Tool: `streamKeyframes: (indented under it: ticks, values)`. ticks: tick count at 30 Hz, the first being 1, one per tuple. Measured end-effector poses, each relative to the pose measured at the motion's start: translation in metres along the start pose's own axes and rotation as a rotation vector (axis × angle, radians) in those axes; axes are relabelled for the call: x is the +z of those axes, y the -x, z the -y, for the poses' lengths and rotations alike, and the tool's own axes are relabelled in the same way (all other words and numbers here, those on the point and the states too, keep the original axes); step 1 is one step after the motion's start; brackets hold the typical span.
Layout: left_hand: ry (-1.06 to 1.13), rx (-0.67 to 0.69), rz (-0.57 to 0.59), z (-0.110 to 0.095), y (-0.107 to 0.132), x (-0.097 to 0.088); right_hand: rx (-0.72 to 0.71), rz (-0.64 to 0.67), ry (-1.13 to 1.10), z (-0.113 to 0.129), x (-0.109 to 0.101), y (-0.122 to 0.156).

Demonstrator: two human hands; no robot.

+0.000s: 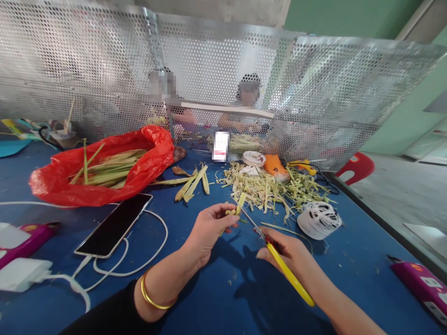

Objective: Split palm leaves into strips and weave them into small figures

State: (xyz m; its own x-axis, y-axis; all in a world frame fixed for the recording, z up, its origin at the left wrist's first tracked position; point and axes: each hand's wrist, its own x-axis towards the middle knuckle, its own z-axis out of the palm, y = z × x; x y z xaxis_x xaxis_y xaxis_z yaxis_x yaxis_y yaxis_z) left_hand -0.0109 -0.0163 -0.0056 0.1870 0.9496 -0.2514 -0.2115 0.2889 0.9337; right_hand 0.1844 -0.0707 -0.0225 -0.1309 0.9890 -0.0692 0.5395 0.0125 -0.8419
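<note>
Near the middle of the blue table, my left hand (215,228) pinches a short yellow-green strip of dried leaf (240,203) that sticks up past the fingertips. My right hand (288,251) grips scissors (288,274) with yellow handles, their metal blades pointing up and left at the strip. The blade tips are close to the strip; whether they touch it I cannot tell. Beyond both hands lies a pile of leaf trimmings (256,186). Several longer leaf pieces (192,185) rest to its left.
A red plastic bag (84,197) of long leaves sits at left, with a charging phone (115,225) and white cable before it. A white strip roll (318,221) stands at right, power strips (421,281) at both sides. A perforated metal screen (216,60) separates two people opposite.
</note>
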Motion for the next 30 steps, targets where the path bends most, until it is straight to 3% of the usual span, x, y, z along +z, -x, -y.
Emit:
streamKeyframes:
  ticks: [4, 17, 30]
  values:
    - [0.079, -0.046, 0.039, -0.0019, 0.0008, 0.0002, 0.02, 0.007, 0.026, 0.0035, -0.0017, 0.0005]
    - [0.021, -0.021, 0.018, -0.0007, 0.0022, 0.0032, 0.003, 0.045, 0.078, 0.0038, -0.0002, 0.0013]
    - [0.04, -0.019, 0.029, -0.0004, 0.0029, 0.0036, -0.086, -0.051, 0.044, 0.0012, -0.001, 0.0027]
